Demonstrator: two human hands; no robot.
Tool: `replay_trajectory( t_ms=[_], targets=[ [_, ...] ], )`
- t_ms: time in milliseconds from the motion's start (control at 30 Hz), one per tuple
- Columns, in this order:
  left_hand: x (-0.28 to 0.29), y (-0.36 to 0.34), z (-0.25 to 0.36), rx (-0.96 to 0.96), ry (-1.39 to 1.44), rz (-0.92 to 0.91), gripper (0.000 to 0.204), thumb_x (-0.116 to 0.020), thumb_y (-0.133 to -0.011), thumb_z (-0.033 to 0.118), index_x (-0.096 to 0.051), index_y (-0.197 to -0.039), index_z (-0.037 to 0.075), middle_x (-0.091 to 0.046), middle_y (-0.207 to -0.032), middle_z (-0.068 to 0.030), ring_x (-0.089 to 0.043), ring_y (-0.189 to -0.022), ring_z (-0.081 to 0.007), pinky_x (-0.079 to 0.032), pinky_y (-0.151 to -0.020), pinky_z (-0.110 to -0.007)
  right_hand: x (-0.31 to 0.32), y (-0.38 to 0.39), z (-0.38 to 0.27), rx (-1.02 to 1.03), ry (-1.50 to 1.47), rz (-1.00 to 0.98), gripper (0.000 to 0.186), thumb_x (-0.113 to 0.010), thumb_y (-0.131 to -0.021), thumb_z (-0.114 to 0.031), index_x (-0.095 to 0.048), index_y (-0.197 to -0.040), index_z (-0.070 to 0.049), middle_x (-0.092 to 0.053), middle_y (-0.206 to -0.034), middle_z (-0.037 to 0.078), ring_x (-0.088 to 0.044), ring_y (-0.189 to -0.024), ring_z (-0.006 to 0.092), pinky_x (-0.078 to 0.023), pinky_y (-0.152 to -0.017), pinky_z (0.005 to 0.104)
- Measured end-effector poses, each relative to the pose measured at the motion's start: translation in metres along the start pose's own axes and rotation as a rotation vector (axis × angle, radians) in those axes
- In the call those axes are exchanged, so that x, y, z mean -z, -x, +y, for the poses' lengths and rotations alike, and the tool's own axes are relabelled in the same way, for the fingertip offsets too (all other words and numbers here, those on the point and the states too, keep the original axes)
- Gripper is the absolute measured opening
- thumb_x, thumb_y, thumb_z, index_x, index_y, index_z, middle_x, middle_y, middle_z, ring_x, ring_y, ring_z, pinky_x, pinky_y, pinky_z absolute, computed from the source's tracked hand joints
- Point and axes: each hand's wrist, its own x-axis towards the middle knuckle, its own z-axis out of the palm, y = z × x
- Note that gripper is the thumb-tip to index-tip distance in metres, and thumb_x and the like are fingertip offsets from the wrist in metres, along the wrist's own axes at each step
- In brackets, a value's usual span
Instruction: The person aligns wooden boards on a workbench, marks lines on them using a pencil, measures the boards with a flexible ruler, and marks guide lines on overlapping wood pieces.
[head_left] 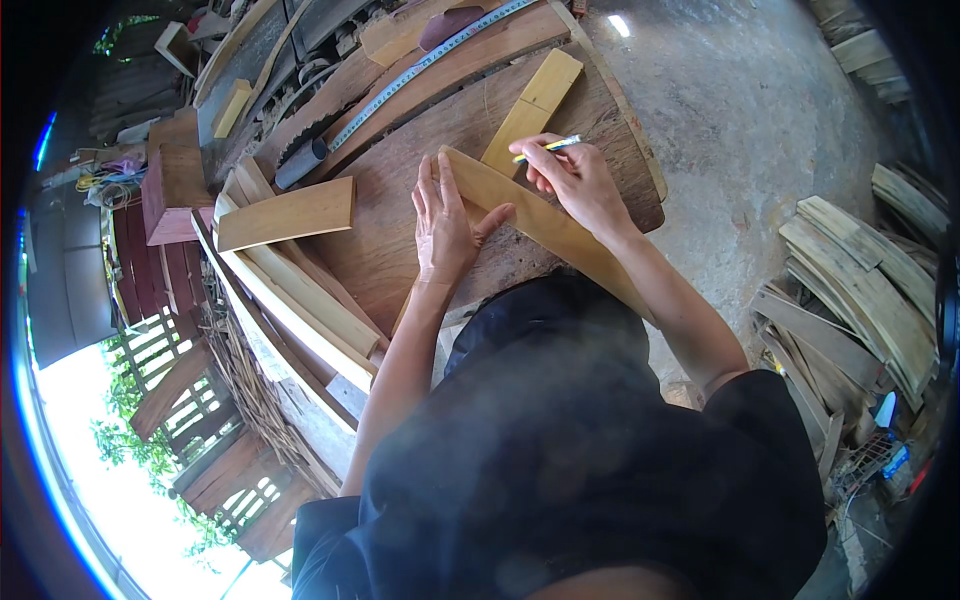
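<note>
My left hand [452,228] lies with its fingers stretched out and the thumb spread, against the end of a long flat wooden board [575,240]. The board slants from that hand toward my lap at the right. Between the thumb and fingers of my right hand [588,188] is a yellow and blue pencil [546,148], just above the board's far edge. A second, shorter board [540,97] meets the long one at an angle and runs away to the far right. A dark line crosses its face. Whether the pencil tip touches wood cannot be made out.
Both boards rest on a brown wooden worktop [385,225]. A tape measure strip [425,65] stretches along its far side, near a dark cylinder [301,163]. A loose plank [288,214] lies across stacked strips at left. Curved wood pieces [860,285] are piled at right.
</note>
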Motion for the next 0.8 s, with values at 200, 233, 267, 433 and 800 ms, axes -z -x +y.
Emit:
replay_trajectory(
  t_ms=[200, 233, 267, 433, 800],
  targets=[
    [0.000, 0.001, 0.000, 0.001, 0.007, 0.013, 0.119, -0.082, -0.078, 0.062, -0.027, -0.157, -0.007, -0.028, -0.159, -0.0315, -0.036, -0.142, -0.0497, -0.041, -0.114, -0.053, -0.015, -0.017, 0.009, 0.168, 0.233, 0.017, 0.028, -0.069, -0.101, -0.026, -0.078, -0.113, -0.002, -0.077, -0.089, 0.008, -0.067, -0.073, 0.0080, -0.054, -0.066, 0.0245],
    [0.000, 0.001, 0.000, 0.003, 0.016, 0.012, 0.118, -0.081, -0.078, 0.062, -0.027, -0.157, -0.007, -0.029, -0.158, -0.0317, -0.036, -0.142, -0.0498, -0.041, -0.114, -0.053, -0.017, -0.017, 0.008, 0.168, 0.234, 0.014, 0.028, -0.069, -0.101, -0.026, -0.078, -0.113, -0.002, -0.077, -0.089, 0.008, -0.067, -0.073, 0.0080, -0.054, -0.066, 0.0245],
    [0.000, 0.001, 0.000, 0.005, 0.025, 0.010, 0.118, -0.081, -0.078, 0.062, -0.027, -0.157, -0.007, -0.029, -0.158, -0.0318, -0.036, -0.142, -0.0500, -0.041, -0.115, -0.053, -0.018, -0.018, 0.008, 0.145, 0.283, -0.003, 0.027, -0.070, -0.100, -0.024, -0.078, -0.113, -0.002, -0.078, -0.092, 0.009, -0.070, -0.075, 0.0093, -0.056, -0.068, 0.0252],
    [-0.001, 0.000, 0.000, -0.005, 0.015, 0.014, 0.118, -0.081, -0.078, 0.062, -0.027, -0.156, -0.007, -0.029, -0.158, -0.0326, -0.036, -0.142, -0.0504, -0.041, -0.114, -0.053, -0.028, -0.022, 0.022, 0.219, 0.359, 0.031, 0.023, -0.072, -0.098, -0.020, -0.077, -0.111, -0.003, -0.079, -0.096, 0.011, -0.075, -0.081, 0.0132, -0.058, -0.073, 0.0267],
    [-0.002, 0.001, -0.003, -0.006, 0.000, 0.018, 0.118, -0.081, -0.078, 0.062, -0.028, -0.156, -0.007, -0.030, -0.157, -0.0331, -0.036, -0.142, -0.0503, -0.041, -0.114, -0.053, -0.016, -0.012, 0.021, 0.372, 0.481, 0.014, 0.016, -0.071, -0.095, -0.012, -0.077, -0.105, -0.001, -0.077, -0.100, 0.015, -0.076, -0.085, 0.0234, -0.058, -0.074, 0.0318]
  ],
)
